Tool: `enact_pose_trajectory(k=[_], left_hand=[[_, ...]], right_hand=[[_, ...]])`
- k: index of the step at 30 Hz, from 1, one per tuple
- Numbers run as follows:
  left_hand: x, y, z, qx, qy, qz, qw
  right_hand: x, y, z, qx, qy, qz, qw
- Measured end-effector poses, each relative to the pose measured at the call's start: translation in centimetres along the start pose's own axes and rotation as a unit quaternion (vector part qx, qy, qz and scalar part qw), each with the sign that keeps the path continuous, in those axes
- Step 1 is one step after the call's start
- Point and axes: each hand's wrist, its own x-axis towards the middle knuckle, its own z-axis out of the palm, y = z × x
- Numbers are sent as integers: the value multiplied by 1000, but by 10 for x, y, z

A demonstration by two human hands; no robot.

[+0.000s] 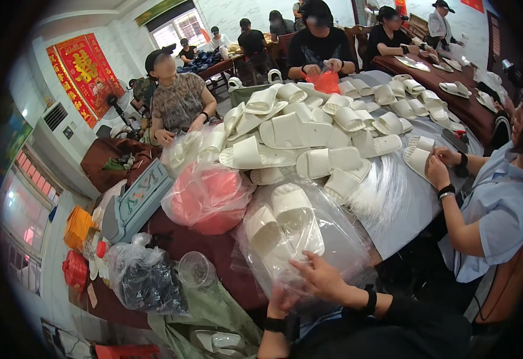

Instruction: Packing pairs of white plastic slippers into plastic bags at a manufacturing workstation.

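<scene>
A pair of cream-white slippers (263,236) lies side by side on a large clear plastic bag (345,239) at the table's near edge, with film around their heels. My right hand (324,278) reaches in from the lower right, its fingers stretched apart and touching the heel of the right slipper. Low beside the left slipper's heel, my left hand (281,299) is closed on the bag's near edge; film and blur partly hide its fingers. Beyond the pair rises a big heap of similar slippers (294,130).
Left of the slippers stand a red bundle in plastic (207,197), a blue-grey plastic stool (139,200), a clear cup (195,269) and a bag of dark items (145,275). White strands (381,191) hang at right, near a co-worker's hands (441,167). More people sit around the heap.
</scene>
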Motion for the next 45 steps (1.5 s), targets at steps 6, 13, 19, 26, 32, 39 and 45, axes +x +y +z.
enact_pose_trajectory(k=[6, 13, 19, 26, 32, 39, 45], left_hand=[[-7, -7, 21, 267, 173, 41, 947], [20, 5, -10, -102, 10, -74, 992], [16, -8, -15, 86, 15, -42, 995], [24, -2, 16, 132, 78, -18, 988], [27, 1, -40, -137, -23, -166, 976], [35, -16, 18, 5, 135, -1, 991], [38, -10, 25, 107, 130, -69, 983]], right_hand=[[-3, -18, 0, -18, -17, -30, 999], [0, 1, 8, -15, 46, -25, 999], [22, -18, -6, 50, 130, -29, 990], [14, -3, 13, 29, 118, -39, 992], [5, -7, 15, -167, 95, -84, 978], [-9, -5, 20, -210, 51, -91, 972], [-5, -4, 10, -272, -46, -169, 946]])
